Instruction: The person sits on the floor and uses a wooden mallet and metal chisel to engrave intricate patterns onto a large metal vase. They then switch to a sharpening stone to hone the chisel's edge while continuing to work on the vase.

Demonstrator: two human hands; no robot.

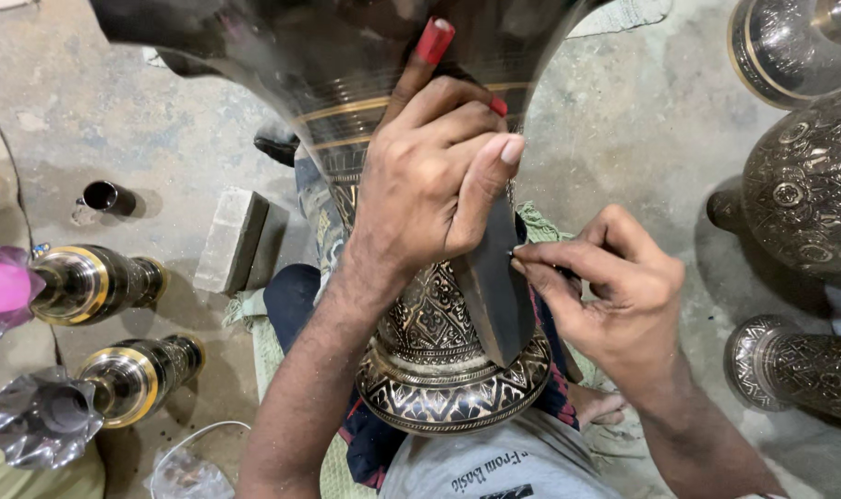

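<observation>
Left hand (434, 176) sits closest to the lens, wrapped over the neck of a big dark metal vase (439, 314). Fingers pressed together and curled; thumb stretched down the right side of the neck. A red-capped marker-like tool (433, 42) sticks up from between the fingers, and a second bit of red shows at the knuckles.

Vase lies tilted across the person's lap, flared mouth far, round foot near, just above a grey shirt (503, 462). Body is black with engraved bright floral bands and gold rings. A plain dark wedge runs down the neck, unengraved.

Right hand (605, 286) comes in from the right, thumb and forefinger pinching a thin dark pointed tool (514, 253). Its tip touches the right edge of the dark wedge, just below the left thumb. Other fingers are curled in.

Around it:
- green cloth (263, 351) under the legs, on concrete floor (134, 111)
- grey stone block (231, 238) left of the vase
- small dark cup (106, 196) far left
- two slim vases lying on their sides at left: upper one (97, 282) with a pink mouth, lower one (106, 388) with a silver fluted mouth
- three engraved vases (804, 189) at right, well apart from the hands
- white cable (199, 434) near left
</observation>
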